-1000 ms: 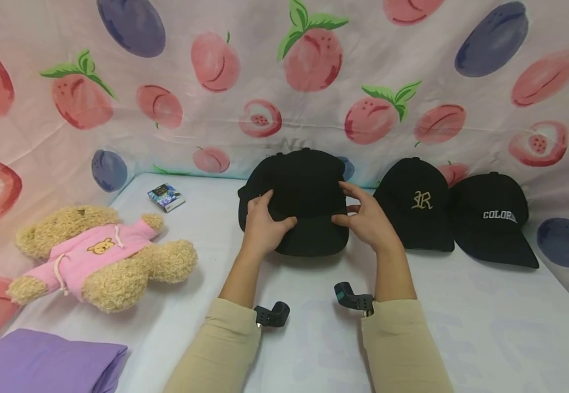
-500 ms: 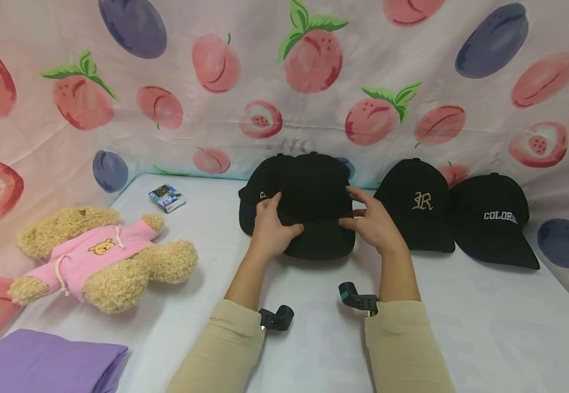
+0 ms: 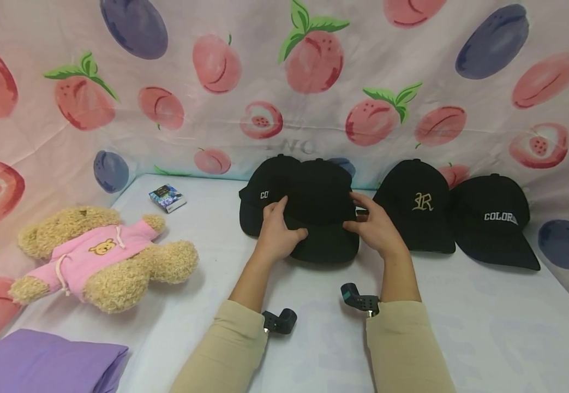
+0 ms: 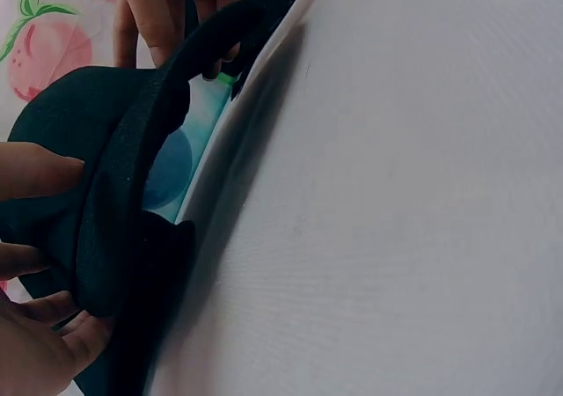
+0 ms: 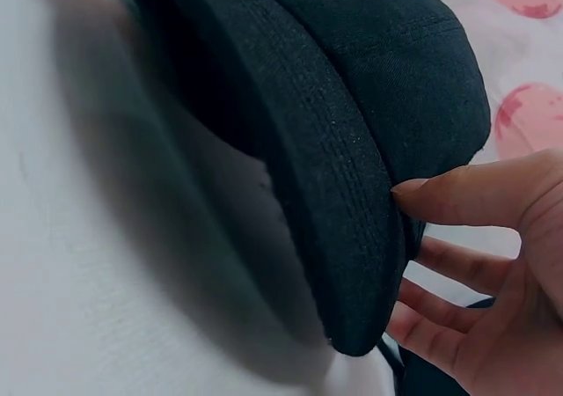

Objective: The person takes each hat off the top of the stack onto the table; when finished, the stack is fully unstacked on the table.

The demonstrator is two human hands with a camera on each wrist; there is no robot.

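Note:
Both hands hold a plain black baseball cap with its brim toward me. My left hand grips its left side, thumb on the brim and fingers along the crown. On the opposite side, my right hand pinches the brim's edge; in the right wrist view its thumb lies on top of the brim and the fingers beneath. A gap shows under the brim, above the white surface. Behind the left hand stands another black cap with white letters, partly hidden by the held one.
To the right stand a black cap with a gold R and one with white lettering. On the left lie a teddy bear in pink, a small box and folded purple cloth. A fruit-print curtain closes the back.
Both hands have carried the cap a little to the right and toward me, lower in the view. More of the lettered cap behind it shows on the left.

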